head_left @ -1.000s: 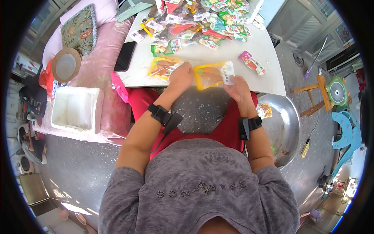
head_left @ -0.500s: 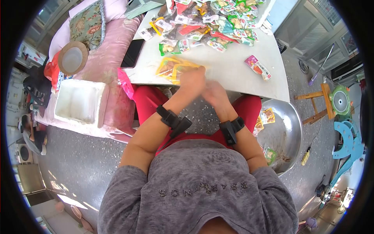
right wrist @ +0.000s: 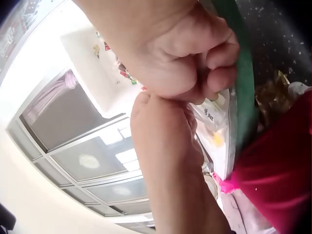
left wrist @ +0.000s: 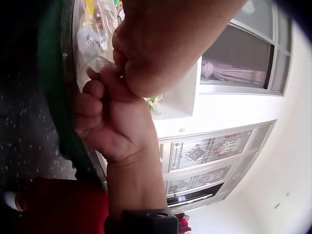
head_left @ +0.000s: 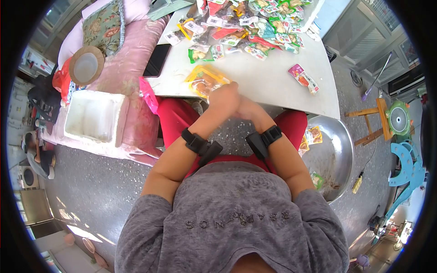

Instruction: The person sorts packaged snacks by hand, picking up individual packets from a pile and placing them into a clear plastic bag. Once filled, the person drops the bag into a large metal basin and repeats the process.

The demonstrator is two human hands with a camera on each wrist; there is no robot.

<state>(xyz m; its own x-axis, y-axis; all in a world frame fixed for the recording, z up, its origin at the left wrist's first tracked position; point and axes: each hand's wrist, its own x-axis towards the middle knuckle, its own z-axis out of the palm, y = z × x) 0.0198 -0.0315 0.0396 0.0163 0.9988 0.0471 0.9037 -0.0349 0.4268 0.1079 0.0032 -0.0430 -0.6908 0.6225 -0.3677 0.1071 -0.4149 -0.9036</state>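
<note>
A clear food packet with yellow edges and brown contents (head_left: pixel 205 81) lies at the table's front edge, at the fingers of my left hand (head_left: pixel 223 100). My right hand (head_left: pixel 248 108) meets the left one, thumb side to thumb side, partly hidden behind it in the head view. In the left wrist view, the packet's clear plastic end (left wrist: pixel 100 63) runs in between both hands, and my right hand (left wrist: pixel 114 114) has its fingers curled tightly. My left hand (right wrist: pixel 163 117) pinches the same end in the right wrist view. The fingertips are mostly hidden.
Many packets (head_left: pixel 246 34) are heaped at the back of the white table (head_left: pixel 268 82). A purple-and-red packet (head_left: pixel 302 78) lies at right, a phone (head_left: pixel 156 60) at left. Beside my right knee, a metal basin (head_left: pixel 337 154) holds several packets. A foam box (head_left: pixel 93 118) rests on the bed.
My right hand has come left from holding a yellow-edged packet apart, and now meets my left hand. The two yellow-edged packets, separate earlier, now overlap at the left hand. The head view has shifted slightly.
</note>
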